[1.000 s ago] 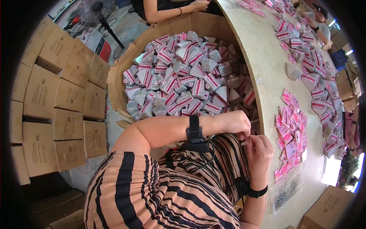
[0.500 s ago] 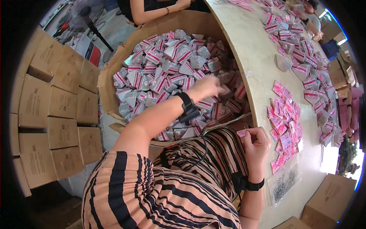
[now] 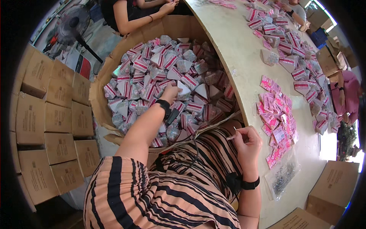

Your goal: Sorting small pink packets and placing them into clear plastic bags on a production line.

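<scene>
My left hand (image 3: 170,93) is down among the packets in a big cardboard box, its fingers curled against the edge of a clear packet with a white triangular face (image 3: 183,91). Many similar clear packets (image 3: 156,72) with pink-and-white striped labels fill the box (image 3: 100,86). Above my lap, beside the table edge, my right hand (image 3: 248,143) pinches a small card (image 3: 231,137), seen nearly edge-on. A heap of pink printed cards (image 3: 276,118) lies on the table just beyond that hand.
On the pale table (image 3: 236,57) are a long row of packets (image 3: 301,61) and a clear bag of small dark pieces (image 3: 283,177). Stacked cartons (image 3: 57,118) stand at left, near a fan (image 3: 72,23). Other people's arms (image 3: 133,21) show at the far side.
My left hand has moved left, from over the right part of the box onto packets near its middle. My right hand stays by the table edge, its card now turned edge-on. The view has shifted slightly.
</scene>
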A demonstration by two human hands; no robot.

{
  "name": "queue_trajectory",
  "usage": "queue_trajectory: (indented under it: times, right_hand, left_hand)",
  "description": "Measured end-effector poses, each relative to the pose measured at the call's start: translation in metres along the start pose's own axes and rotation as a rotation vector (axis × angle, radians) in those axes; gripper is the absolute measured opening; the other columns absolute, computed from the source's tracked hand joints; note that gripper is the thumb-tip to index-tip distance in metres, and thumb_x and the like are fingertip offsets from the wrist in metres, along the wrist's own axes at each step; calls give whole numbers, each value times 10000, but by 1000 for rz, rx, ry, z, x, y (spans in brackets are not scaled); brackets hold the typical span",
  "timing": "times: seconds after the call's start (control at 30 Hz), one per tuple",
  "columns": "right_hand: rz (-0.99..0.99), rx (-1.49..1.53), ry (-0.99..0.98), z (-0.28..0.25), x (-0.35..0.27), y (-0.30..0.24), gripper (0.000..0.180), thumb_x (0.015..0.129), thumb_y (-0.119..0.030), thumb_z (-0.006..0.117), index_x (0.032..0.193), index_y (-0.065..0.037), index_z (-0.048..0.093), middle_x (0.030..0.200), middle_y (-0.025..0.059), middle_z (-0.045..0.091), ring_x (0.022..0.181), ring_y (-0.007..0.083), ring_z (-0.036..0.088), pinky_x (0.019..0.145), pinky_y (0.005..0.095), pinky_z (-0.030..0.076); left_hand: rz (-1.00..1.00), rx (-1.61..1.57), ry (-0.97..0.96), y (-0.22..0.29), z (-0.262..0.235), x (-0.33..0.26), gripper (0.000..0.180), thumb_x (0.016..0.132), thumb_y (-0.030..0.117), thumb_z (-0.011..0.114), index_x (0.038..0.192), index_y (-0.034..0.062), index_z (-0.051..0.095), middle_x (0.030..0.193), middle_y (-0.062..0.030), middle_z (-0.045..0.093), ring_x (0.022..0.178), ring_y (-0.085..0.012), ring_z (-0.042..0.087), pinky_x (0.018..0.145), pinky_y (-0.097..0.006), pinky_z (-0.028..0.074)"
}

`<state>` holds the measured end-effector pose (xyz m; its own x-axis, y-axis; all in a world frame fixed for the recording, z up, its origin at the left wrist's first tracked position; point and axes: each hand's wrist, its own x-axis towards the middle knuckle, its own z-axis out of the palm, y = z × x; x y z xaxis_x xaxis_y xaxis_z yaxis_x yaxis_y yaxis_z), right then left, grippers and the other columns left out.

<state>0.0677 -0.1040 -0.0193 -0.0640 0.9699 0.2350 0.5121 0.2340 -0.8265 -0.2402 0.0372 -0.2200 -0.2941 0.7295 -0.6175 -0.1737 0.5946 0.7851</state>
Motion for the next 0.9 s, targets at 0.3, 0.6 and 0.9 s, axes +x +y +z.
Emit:
queue_trajectory:
  times: [0.3, 0.6, 0.9]
  right_hand:
    - [-24, 77, -79, 17, 25, -15, 34, 785, 11, 635, 783, 26, 604, 696, 90, 559, 588, 146, 563, 545, 266, 446]
    - [-253, -8, -13, 41, 55, -11, 64, 757, -6, 648, 763, 21, 590, 699, 116, 561, 596, 229, 581, 545, 315, 460]
    - [-335, -46, -1, 45, 56, -13, 77, 752, -12, 658, 769, 24, 593, 700, 125, 561, 604, 242, 589, 559, 325, 470]
  left_hand:
    - [-63, -946, -887, 36, -1, -90, 550, 977, 430, 420, 1349, 26, 445, 1257, -218, 543, 1072, -372, 568, 905, -516, 470]
    - [-21, -807, -980, 56, 53, -140, 758, 889, 704, 367, 1319, 98, 514, 986, -164, 658, 726, -250, 669, 624, -321, 564]
    - [-118, -757, -848, 59, 65, -152, 692, 924, 657, 323, 1318, 124, 521, 1087, -104, 662, 774, -207, 671, 600, -282, 567]
